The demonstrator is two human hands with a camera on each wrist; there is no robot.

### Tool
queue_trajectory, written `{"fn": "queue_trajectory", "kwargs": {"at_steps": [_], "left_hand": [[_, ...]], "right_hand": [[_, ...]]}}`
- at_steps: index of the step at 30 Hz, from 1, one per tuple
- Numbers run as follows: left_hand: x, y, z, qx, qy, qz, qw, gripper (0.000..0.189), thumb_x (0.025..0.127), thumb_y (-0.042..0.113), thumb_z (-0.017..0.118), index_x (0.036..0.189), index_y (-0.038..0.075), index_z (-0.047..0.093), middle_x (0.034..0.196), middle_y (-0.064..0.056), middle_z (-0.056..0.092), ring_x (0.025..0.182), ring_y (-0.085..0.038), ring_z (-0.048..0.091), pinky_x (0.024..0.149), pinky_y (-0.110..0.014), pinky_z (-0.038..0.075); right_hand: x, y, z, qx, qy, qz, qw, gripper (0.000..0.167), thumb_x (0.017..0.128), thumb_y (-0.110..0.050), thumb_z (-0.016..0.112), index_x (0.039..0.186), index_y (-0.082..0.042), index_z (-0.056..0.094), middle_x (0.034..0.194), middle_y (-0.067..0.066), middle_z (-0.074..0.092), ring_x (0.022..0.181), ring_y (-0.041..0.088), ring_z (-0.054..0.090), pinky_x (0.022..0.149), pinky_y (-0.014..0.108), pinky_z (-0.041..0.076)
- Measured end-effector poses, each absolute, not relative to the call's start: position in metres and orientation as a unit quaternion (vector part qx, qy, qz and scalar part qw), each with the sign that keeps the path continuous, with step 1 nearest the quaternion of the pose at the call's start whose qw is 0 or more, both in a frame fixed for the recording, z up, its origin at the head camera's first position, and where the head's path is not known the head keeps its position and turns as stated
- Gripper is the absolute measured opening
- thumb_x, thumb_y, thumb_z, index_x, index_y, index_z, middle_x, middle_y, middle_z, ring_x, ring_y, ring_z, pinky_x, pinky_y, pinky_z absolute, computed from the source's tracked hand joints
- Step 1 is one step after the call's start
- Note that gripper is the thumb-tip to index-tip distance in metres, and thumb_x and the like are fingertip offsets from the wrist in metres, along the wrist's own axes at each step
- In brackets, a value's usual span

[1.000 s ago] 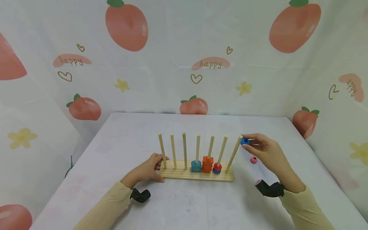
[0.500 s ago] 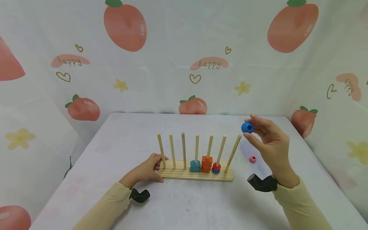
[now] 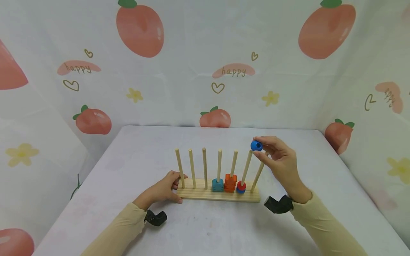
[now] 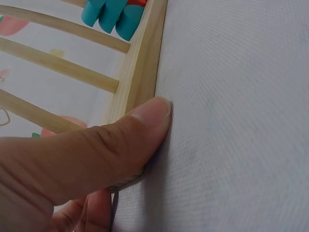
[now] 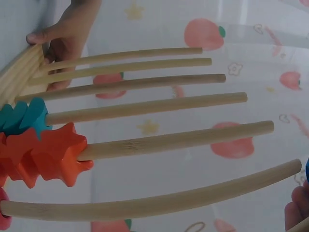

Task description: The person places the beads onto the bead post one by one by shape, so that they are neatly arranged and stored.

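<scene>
My right hand (image 3: pixel 282 160) pinches a blue bead (image 3: pixel 256 145) between thumb and fingertips, its hole showing. The bead is by the top of the second peg from the right (image 3: pixel 246 167); whether it touches is unclear. In the right wrist view, only a sliver of it shows at the right edge. My left hand (image 3: pixel 163 190) grips the left end of a wooden stacking base (image 3: pixel 198 193) with several upright pegs. Its thumb (image 4: pixel 149 113) lies along the front edge. Teal pieces (image 3: pixel 217 185), orange stars (image 5: pixel 53 154) and a red bead (image 3: pixel 241 186) over a blue one sit on separate pegs.
The base stands on a table with a white cloth (image 3: pixel 205 227). A patterned curtain (image 3: pixel 179 89) hangs behind and at the sides. The rightmost peg (image 3: pixel 258 174) rises close to my right hand. Black wrist cameras (image 3: pixel 279 204) sit on both wrists.
My right hand first lifted the blue bead from beside the rightmost peg, then moved left to the second peg from the right. The pink bead on the table is now hidden. My left hand stays put.
</scene>
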State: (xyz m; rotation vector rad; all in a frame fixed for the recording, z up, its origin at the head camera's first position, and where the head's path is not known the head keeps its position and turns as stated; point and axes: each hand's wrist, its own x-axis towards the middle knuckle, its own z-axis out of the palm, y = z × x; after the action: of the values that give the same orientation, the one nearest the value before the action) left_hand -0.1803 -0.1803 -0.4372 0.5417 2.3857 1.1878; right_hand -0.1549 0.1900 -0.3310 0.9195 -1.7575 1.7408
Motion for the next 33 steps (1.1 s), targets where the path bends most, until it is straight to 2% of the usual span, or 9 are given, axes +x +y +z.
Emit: {"fn": "queue_trajectory", "kwargs": {"at_steps": [3,9,17,26,33], "left_hand": [[-0.1806,-0.1804,-0.4374,0.196,0.858,0.426,0.209,0.081,0.064,0.002,0.088,0.134,0.007,0.048,0.108,-0.014,0.037,0.095,-0.023,0.042,0.083,-0.033,0.042],[-0.1813,-0.1805,-0.4377,0.196,0.855,0.431,0.213,0.081,0.065,0.0,0.087,0.135,0.006,0.047,0.111,-0.015,0.038,0.097,-0.023,0.045,0.085,-0.035,0.044],[-0.1821,-0.1806,-0.4396,0.191,0.855,0.431,0.214,0.082,0.064,0.0,0.087,0.135,0.007,0.047,0.112,-0.016,0.038,0.097,-0.023,0.045,0.085,-0.035,0.044],[-0.1825,-0.1802,-0.4393,0.189,0.862,0.422,0.208,0.081,0.064,0.002,0.088,0.134,0.007,0.049,0.11,-0.014,0.038,0.095,-0.023,0.043,0.083,-0.034,0.042],[-0.1821,-0.1792,-0.4385,0.185,0.864,0.42,0.206,0.081,0.063,0.001,0.089,0.133,0.007,0.049,0.107,-0.013,0.039,0.093,-0.022,0.042,0.082,-0.033,0.041]], "right_hand": [[-0.1551,0.1881,-0.3337,0.322,-0.656,0.642,0.232,0.033,0.083,0.008,0.069,0.113,0.017,0.059,0.113,0.0,0.067,0.098,0.009,0.065,0.087,0.018,0.05],[-0.1551,0.1856,-0.3344,0.318,-0.661,0.645,0.213,0.032,0.08,0.017,0.067,0.111,0.012,0.062,0.11,0.0,0.068,0.095,0.009,0.065,0.084,0.017,0.051],[-0.154,0.1864,-0.3384,0.288,-0.703,0.624,0.183,0.029,0.08,0.016,0.068,0.108,0.009,0.065,0.105,-0.003,0.068,0.088,0.008,0.064,0.08,0.017,0.052],[-0.1522,0.1882,-0.3412,0.232,-0.696,0.671,0.109,0.025,0.084,0.008,0.068,0.109,0.006,0.066,0.105,-0.002,0.067,0.089,0.008,0.065,0.079,0.021,0.054],[-0.1527,0.1891,-0.3391,0.222,-0.709,0.662,0.102,0.024,0.084,0.009,0.067,0.108,0.004,0.068,0.101,-0.004,0.067,0.084,0.006,0.062,0.075,0.02,0.054]]}}
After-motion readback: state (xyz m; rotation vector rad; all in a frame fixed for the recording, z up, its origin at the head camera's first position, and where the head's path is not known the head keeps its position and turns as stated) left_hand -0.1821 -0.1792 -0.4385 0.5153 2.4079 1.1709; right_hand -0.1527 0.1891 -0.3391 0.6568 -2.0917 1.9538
